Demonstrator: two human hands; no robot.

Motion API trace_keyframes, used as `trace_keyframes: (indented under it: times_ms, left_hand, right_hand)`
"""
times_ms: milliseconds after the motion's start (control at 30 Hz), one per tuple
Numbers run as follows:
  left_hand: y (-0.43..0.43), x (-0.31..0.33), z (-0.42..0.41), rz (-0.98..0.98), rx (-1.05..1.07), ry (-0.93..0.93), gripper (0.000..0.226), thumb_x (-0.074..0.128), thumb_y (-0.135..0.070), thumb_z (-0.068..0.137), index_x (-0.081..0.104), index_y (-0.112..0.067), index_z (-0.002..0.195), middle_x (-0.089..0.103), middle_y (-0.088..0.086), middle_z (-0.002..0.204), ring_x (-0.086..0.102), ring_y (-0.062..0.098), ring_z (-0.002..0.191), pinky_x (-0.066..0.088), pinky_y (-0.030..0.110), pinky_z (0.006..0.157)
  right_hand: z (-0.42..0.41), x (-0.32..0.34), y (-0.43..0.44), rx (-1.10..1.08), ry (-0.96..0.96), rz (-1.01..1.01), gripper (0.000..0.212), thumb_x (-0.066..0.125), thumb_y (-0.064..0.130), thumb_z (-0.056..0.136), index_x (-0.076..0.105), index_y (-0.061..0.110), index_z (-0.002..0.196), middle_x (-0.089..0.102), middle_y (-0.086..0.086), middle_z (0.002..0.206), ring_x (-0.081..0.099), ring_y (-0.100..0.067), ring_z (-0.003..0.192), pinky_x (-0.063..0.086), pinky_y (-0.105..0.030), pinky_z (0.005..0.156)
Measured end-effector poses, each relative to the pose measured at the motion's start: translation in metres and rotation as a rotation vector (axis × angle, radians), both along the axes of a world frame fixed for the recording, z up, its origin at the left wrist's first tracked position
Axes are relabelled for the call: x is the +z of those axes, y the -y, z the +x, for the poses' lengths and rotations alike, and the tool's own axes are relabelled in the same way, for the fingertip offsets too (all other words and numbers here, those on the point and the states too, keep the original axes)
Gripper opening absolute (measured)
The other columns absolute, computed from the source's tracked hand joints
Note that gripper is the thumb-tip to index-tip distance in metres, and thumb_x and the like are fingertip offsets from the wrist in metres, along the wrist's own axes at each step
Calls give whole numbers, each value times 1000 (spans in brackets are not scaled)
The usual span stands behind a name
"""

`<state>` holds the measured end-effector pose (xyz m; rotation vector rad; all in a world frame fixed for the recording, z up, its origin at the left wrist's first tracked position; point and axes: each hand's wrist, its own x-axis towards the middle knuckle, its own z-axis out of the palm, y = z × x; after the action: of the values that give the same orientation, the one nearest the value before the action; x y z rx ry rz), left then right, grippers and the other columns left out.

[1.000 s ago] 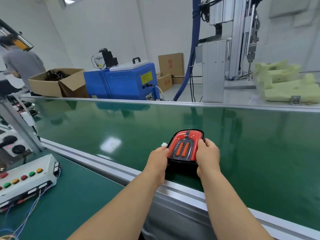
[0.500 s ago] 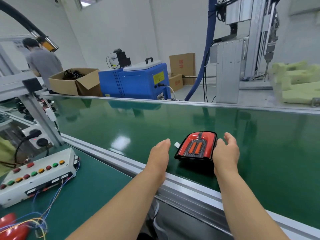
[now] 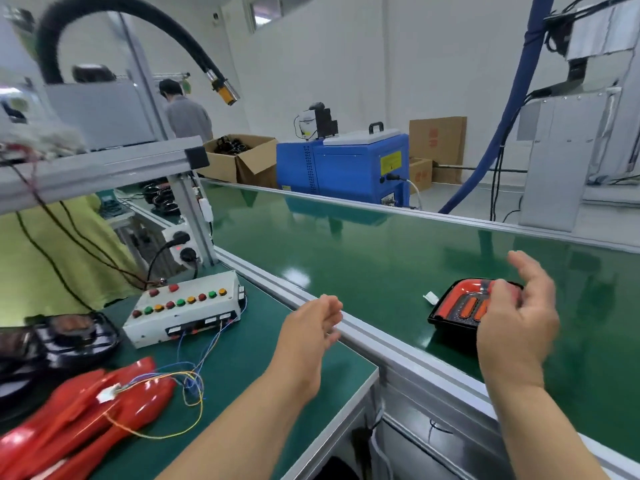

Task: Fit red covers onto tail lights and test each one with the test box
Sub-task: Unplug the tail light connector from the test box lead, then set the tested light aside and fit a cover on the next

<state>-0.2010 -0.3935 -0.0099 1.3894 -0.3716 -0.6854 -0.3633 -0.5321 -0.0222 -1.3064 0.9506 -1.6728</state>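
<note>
A finished tail light [image 3: 460,304] with a red cover lies on the green conveyor belt [image 3: 363,258], a small white plug beside it. My right hand [image 3: 516,313] hovers above its near side, fingers loose, holding nothing. Over the belt's aluminium rail, my left hand [image 3: 311,323] is raised and relaxed, also empty. The white test box [image 3: 183,308] with coloured buttons sits on the bench to the left, wires trailing from it. Several red covers [image 3: 86,410] lie at the lower left, blurred. Black tail light bodies [image 3: 69,336] sit behind them.
An aluminium frame post [image 3: 194,216] with a power socket stands behind the test box. A black hose with a brass nozzle [image 3: 221,86] hangs overhead. Beyond the belt are a blue machine [image 3: 346,168], cardboard boxes and a person [image 3: 183,112] with their back turned.
Both hands have let go of the tail light, which stays on the belt. They lifted away from it, and the view swung left toward the test box and red covers.
</note>
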Motion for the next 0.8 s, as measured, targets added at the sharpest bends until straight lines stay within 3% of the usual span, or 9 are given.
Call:
trace_keyframes:
  times_ms: [167,300,400,467,533,633,733,800]
  left_hand:
    - [-59,5,16,-49,139,18,22,53,-16,97,75,-13,94,76,2,101,71,14,99,51,30,82]
    - [-102,12,30,-69,257,34,23,51,-15,99,74,-13,100,77,1,100,71,14,98,52,30,82]
    - [-132,15,38,-48,315,76,23,50,-17,101,73,-13,102,77,-2,102,71,12,100,52,31,86]
    - [-152,17,43,-33,353,107,23,50,-16,101,73,-14,102,77,-2,101,70,13,102,53,32,89]
    - [-171,18,47,-23,393,127,24,49,-13,102,73,-13,102,77,-2,101,70,13,103,54,34,93]
    - [-198,21,53,-19,447,141,24,50,-11,101,74,-15,100,77,-4,100,70,11,102,54,32,94]
    - [-225,23,60,-21,498,130,23,51,-12,102,74,-16,102,77,-5,99,71,8,100,54,26,86]
    - [-241,23,66,-26,530,113,23,50,-11,102,73,-16,103,77,-4,100,71,7,99,53,22,80]
  right_hand:
    - [62,8,-68,377,-94,-197,43,51,-4,95,65,34,109,60,18,126,51,-6,128,37,-31,112]
    - [104,5,-117,629,-137,-157,39,53,-4,95,70,30,105,66,17,120,57,0,117,38,-4,93]
    - [129,3,-148,780,-158,-100,40,54,1,95,70,37,99,68,27,96,60,6,88,43,-10,75]
    - [144,2,-166,882,-174,-57,41,53,4,96,70,42,96,61,28,73,53,4,64,38,-15,62]
    - [158,2,-181,951,-176,-36,42,53,3,96,71,41,94,56,27,61,50,3,54,34,-15,58]
    - [177,6,-206,1023,-187,-68,42,54,1,95,71,39,92,63,25,69,55,4,59,38,-10,57]
    - [194,9,-232,1106,-208,-88,41,55,2,95,72,40,92,70,26,87,62,4,75,43,-7,65]
    - [206,10,-248,1169,-232,-86,41,56,4,95,72,42,92,70,25,88,63,3,74,45,-9,63]
